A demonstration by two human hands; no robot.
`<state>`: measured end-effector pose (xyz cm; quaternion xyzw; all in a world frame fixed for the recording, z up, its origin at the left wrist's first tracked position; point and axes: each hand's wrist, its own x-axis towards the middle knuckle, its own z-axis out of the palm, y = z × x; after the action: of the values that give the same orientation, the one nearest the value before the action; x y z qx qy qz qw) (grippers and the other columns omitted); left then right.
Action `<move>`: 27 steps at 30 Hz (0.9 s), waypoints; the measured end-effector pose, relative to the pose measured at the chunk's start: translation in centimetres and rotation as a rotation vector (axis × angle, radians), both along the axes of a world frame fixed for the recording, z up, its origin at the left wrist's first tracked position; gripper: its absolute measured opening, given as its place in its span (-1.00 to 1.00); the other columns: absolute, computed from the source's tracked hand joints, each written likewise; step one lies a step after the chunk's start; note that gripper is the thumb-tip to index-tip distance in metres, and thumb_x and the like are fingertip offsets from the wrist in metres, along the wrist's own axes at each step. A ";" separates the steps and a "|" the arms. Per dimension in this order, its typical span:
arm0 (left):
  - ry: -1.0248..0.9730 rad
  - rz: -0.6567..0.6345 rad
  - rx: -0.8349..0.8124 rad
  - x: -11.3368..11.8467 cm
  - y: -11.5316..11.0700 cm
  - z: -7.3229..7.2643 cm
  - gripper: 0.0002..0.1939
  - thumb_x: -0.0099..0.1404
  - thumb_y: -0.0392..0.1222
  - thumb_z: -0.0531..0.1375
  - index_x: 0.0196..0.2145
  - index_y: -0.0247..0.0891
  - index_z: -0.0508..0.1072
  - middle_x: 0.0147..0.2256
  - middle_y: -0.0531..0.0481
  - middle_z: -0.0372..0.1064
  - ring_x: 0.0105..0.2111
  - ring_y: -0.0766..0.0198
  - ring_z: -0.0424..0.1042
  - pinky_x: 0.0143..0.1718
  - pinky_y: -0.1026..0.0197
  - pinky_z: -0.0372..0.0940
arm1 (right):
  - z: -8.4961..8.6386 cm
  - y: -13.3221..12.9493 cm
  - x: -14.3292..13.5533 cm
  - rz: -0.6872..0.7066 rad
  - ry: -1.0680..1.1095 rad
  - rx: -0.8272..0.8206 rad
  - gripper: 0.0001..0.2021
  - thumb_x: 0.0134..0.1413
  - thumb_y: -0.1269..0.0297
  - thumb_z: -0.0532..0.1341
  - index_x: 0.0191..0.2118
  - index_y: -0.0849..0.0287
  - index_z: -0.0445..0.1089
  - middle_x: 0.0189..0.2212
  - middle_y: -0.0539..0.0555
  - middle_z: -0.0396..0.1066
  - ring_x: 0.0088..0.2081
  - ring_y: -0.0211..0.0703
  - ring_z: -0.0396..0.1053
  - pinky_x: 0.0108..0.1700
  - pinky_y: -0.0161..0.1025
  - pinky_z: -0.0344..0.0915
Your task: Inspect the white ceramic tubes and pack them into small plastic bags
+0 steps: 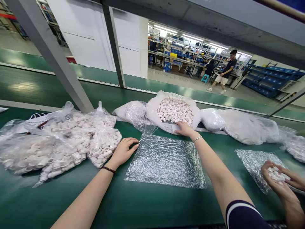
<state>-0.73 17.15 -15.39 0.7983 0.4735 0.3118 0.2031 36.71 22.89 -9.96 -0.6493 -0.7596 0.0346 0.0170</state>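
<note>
The green bench [162,203] ran right across; on its left sat bulging clear bags [69,140], and mid-bench lay the crinkled plastic sheet [166,162]! Just beyond, the open bag [152,109]. The left hand [125,149] had thumb and forefinger narrowly apart at the sheet's edge, pinching or not, I couldn't tell; the right hand [184,128], its grip hidden, was beside the white pieces [175,108].

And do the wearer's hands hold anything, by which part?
Cannot be told: the left hand is at the plastic sheet's left edge, the right hand at the open bag's near rim.
</note>
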 end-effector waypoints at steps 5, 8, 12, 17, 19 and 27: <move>0.026 0.004 0.016 0.1 -0.2 0.5 -0.55 0.28 0.13 0.04 -0.20 -0.25 0.54 -0.12 -0.17 0.51 -0.04 0.00 0.42 0.05 -0.06 0.31 | -0.3 0.4 -0.8 -0.043 -0.038 0.025 -0.52 0.17 0.07 0.23 0.14 0.19 0.27 0.10 0.20 0.31 0.08 -0.01 0.32 0.11 0.03 0.27; 0.023 0.007 0.015 0.0 -0.1 0.4 -0.51 0.27 0.18 0.03 -0.20 -0.25 0.54 -0.12 -0.18 0.51 -0.04 -0.01 0.43 0.05 -0.07 0.31 | -0.1 1.0 -1.2 -0.067 -0.072 0.026 -0.66 0.24 0.13 0.17 0.04 0.19 0.33 0.02 0.13 0.36 -0.03 -0.09 0.38 0.00 0.01 0.37; 0.024 0.008 0.013 0.0 0.0 0.3 -0.45 0.25 0.25 0.01 -0.21 -0.24 0.55 -0.12 -0.18 0.51 -0.04 -0.02 0.43 0.06 -0.08 0.31 | -0.6 0.9 -1.6 -0.076 -0.097 0.077 -0.66 0.24 0.14 0.18 0.05 0.19 0.32 0.02 0.14 0.36 -0.04 -0.10 0.39 -0.02 -0.01 0.39; 0.018 0.023 -0.047 0.1 -0.3 0.8 -0.46 0.26 0.23 0.02 -0.18 -0.26 0.54 -0.10 -0.19 0.49 -0.02 -0.02 0.40 0.07 -0.07 0.30 | -1.5 -0.3 -1.5 -0.076 -0.100 0.133 -0.68 0.25 0.15 0.17 0.03 0.19 0.34 0.00 0.13 0.36 -0.05 -0.11 0.39 -0.02 -0.02 0.39; 0.019 0.024 -0.060 0.1 -0.3 0.9 -0.46 0.25 0.22 0.03 -0.17 -0.27 0.53 -0.09 -0.20 0.49 -0.01 -0.02 0.40 0.08 -0.07 0.28 | -1.5 -0.7 -1.3 -0.069 -0.103 0.144 -0.70 0.25 0.15 0.16 0.01 0.19 0.34 -0.02 0.12 0.37 -0.06 -0.12 0.39 -0.02 -0.03 0.38; 0.015 0.029 -0.046 0.1 -0.1 0.6 -0.43 0.25 0.28 0.01 -0.19 -0.25 0.54 -0.10 -0.20 0.50 -0.02 -0.02 0.41 0.08 -0.07 0.29 | 0.0 -2.1 -1.2 0.000 -0.116 0.134 -0.75 0.34 0.32 -0.05 -0.06 0.20 0.33 -0.09 0.22 0.41 -0.02 -0.06 0.31 -0.06 -0.20 0.26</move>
<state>-0.60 17.00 -14.79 0.7889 0.4934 0.2978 0.2132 35.50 20.82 -9.92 -0.6477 -0.7598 -0.0538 0.0163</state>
